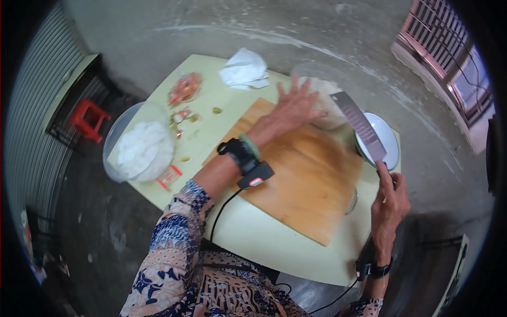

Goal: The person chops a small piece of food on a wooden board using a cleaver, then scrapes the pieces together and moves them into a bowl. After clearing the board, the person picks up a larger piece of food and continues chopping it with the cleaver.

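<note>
My left hand (297, 108) is spread wide over the far edge of a wooden cutting board (306, 174), its fingertips close to a pale, beige-filled clear container (328, 108). Nothing shows in its grasp. In my right hand (391, 198) is a kitchen knife (362, 124), gripped by its dark handle, with a broad blade pointing away and to the left. The blade passes over a white bowl (384, 140) with a dark rim, at the table's right side. Both wrists wear black straps with cables.
On the left of the pale green table (264, 253) stands a clear tub (113, 153) holding a white mass (145, 148). A bag of reddish pieces (185, 89), small scraps and a red-edged packet (169, 177) lie nearby. A white cloth or paper (244, 70) sits at the back.
</note>
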`<state>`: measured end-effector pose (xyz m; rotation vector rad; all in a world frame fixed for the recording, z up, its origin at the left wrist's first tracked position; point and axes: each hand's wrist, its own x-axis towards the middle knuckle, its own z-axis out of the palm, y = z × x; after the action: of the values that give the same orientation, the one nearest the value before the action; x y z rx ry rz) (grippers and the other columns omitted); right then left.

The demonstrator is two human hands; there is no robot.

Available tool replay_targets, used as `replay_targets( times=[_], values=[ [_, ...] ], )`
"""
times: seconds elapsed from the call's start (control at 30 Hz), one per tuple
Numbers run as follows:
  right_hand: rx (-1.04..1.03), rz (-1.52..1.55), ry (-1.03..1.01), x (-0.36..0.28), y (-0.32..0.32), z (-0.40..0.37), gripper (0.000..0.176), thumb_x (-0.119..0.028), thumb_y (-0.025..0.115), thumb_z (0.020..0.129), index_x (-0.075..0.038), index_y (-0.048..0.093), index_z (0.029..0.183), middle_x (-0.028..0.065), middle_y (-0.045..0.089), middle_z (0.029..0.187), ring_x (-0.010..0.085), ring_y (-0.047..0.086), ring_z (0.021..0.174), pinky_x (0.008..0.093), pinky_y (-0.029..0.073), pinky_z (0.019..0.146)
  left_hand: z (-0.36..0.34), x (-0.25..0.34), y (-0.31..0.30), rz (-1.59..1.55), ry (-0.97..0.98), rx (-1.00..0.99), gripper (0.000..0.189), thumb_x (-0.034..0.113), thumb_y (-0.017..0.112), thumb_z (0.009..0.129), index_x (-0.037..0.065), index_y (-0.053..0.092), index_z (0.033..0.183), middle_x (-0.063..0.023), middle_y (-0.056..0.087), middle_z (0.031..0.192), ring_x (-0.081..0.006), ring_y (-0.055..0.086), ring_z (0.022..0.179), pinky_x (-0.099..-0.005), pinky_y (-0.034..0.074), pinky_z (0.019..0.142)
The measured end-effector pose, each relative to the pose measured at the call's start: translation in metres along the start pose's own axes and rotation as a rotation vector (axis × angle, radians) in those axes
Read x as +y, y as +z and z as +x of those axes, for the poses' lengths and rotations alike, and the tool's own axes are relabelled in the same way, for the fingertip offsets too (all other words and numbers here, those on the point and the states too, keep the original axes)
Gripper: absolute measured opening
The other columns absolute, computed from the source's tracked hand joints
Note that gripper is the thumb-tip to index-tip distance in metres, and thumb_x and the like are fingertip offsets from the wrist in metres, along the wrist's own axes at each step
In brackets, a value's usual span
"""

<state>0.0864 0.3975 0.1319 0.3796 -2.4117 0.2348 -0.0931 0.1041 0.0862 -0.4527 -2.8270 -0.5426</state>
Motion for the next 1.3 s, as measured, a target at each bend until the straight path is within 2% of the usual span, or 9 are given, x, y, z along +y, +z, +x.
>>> replay_targets(
  times=[0.17,0.5,0.6,0.73,0.8,1.0,1.07,1.1,1.3],
  values=[
    [0.055,0.091,0.049,-0.016,-0.004,-0.004,0.067,0.016,0.065,0.082,-0.024,0.072,0.135,0.0113,0.064,0.093,0.0260,0.066,0.081,0.0370,0.054,0.072,-0.020,0.001,0.002,0.030,0.175,0.062,0.073,0.056,0.057,0.102,0.007,0.046,0.155,-0.0225,0.023,0.171,-0.0477,0.011,0.159,-0.0777,0.014,0.120],
    [-0.010,0.235,0.144,-0.029,-0.006,-0.018,0.057,0.014,0.064,0.090,-0.019,0.071,0.135,0.0108,0.064,0.094,0.0233,0.065,0.082,0.0363,0.053,0.073,-0.048,-0.006,0.005,-0.077,0.264,0.109,0.066,0.041,0.062,0.103,0.010,0.041,0.157,-0.0194,0.032,0.167,-0.0401,0.024,0.158,-0.0738,0.022,0.121],
    [-0.032,0.269,0.188,-0.033,-0.008,-0.027,0.056,0.014,0.063,0.091,-0.018,0.071,0.135,0.0104,0.064,0.095,0.0234,0.066,0.083,0.0355,0.054,0.075,-0.055,-0.011,0.005,-0.077,0.284,0.359,0.058,0.030,0.066,0.101,0.011,0.048,0.153,-0.0211,0.041,0.161,-0.0414,0.037,0.151,-0.0650,0.032,0.120],
    [-0.119,0.423,0.251,-0.035,-0.007,-0.035,0.053,0.014,0.063,0.091,-0.015,0.071,0.134,0.0098,0.064,0.096,0.0210,0.066,0.085,0.0322,0.054,0.077,-0.089,-0.067,-0.003,-0.150,0.124,0.558,0.038,0.009,0.065,0.096,0.008,0.064,0.134,-0.0265,0.059,0.142,-0.0447,0.053,0.135,-0.0491,0.042,0.116],
    [-0.163,0.486,0.273,-0.036,-0.004,-0.037,0.052,0.014,0.063,0.091,-0.014,0.071,0.133,0.0096,0.064,0.096,0.0201,0.066,0.086,0.0309,0.054,0.078,-0.110,-0.090,-0.021,-0.042,-0.069,0.480,0.036,0.004,0.064,0.093,0.005,0.065,0.129,-0.0275,0.060,0.138,-0.0451,0.054,0.132,-0.0505,0.042,0.116],
    [-0.315,0.643,0.238,-0.044,0.000,-0.039,0.047,0.011,0.064,0.090,-0.013,0.071,0.130,0.0093,0.063,0.092,0.0189,0.063,0.080,0.0301,0.050,0.072,-0.148,-0.156,-0.033,0.380,-0.174,0.486,0.033,-0.001,0.058,0.089,0.002,0.066,0.120,-0.0238,0.064,0.116,-0.0430,0.060,0.111,-0.0520,0.049,0.098],
    [-0.298,0.674,0.188,-0.043,0.006,-0.043,0.048,0.010,0.064,0.089,-0.013,0.071,0.130,0.0097,0.062,0.091,0.0199,0.061,0.076,0.0308,0.049,0.070,-0.159,-0.177,-0.027,0.467,-0.255,0.290,0.027,-0.001,0.055,0.089,0.002,0.066,0.113,-0.0203,0.063,0.104,-0.0404,0.060,0.100,-0.0525,0.049,0.089],
    [-0.356,0.669,0.172,-0.043,0.006,-0.045,0.049,0.010,0.064,0.089,-0.014,0.071,0.131,0.0103,0.062,0.090,0.0213,0.061,0.076,0.0315,0.049,0.069,-0.159,-0.178,-0.028,0.449,-0.193,0.355,0.011,0.000,0.056,0.087,0.000,0.062,0.096,-0.0214,0.062,0.099,-0.0409,0.059,0.094,-0.0535,0.049,0.083],
    [-0.424,0.561,0.112,-0.052,-0.001,-0.036,0.052,0.007,0.064,0.091,-0.012,0.064,0.139,0.0169,0.063,0.092,0.0351,0.062,0.076,0.0399,0.050,0.068,-0.159,-0.176,-0.030,0.389,-0.205,0.422,0.019,0.000,0.055,0.091,0.005,0.066,0.105,-0.0180,0.064,0.097,-0.0363,0.061,0.092,-0.0485,0.051,0.082]
  ],
)
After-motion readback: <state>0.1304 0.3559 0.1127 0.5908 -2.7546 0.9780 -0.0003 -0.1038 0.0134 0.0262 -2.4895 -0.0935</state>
